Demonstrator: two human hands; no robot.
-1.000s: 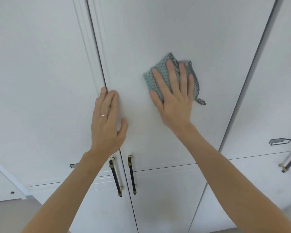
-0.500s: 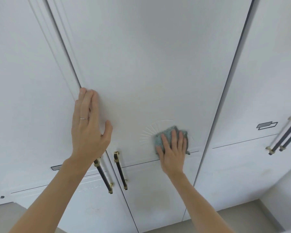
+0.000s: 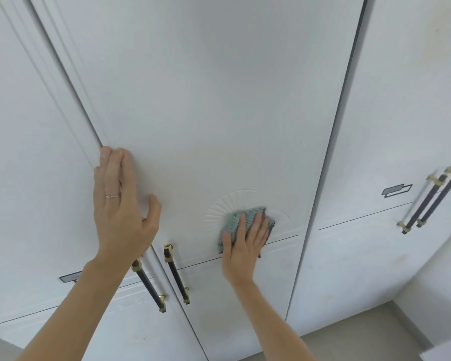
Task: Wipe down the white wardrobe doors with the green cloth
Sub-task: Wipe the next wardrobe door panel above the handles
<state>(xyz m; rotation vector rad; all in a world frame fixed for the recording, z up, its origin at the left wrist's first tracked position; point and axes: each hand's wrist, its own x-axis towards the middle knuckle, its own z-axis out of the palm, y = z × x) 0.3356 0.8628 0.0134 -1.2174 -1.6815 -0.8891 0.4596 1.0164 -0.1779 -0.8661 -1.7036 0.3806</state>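
Wiping low on the middle white wardrobe door [image 3: 219, 100], the right hand [image 3: 242, 246] presses the green cloth [image 3: 235, 220] flat, left hand [image 3: 120, 204] spread bracing; faint marks on neighbouring doors suggest work remains.

Right hand [image 3: 241, 250] presses green cloth [image 3: 235, 225] flat on white door [image 3: 219, 100]; left hand [image 3: 123, 207] braces it.

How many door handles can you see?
4. Two sit side by side low in the middle, one partly behind the left wrist and one just right of it. Two more are paired at far right. Others may be out of view.
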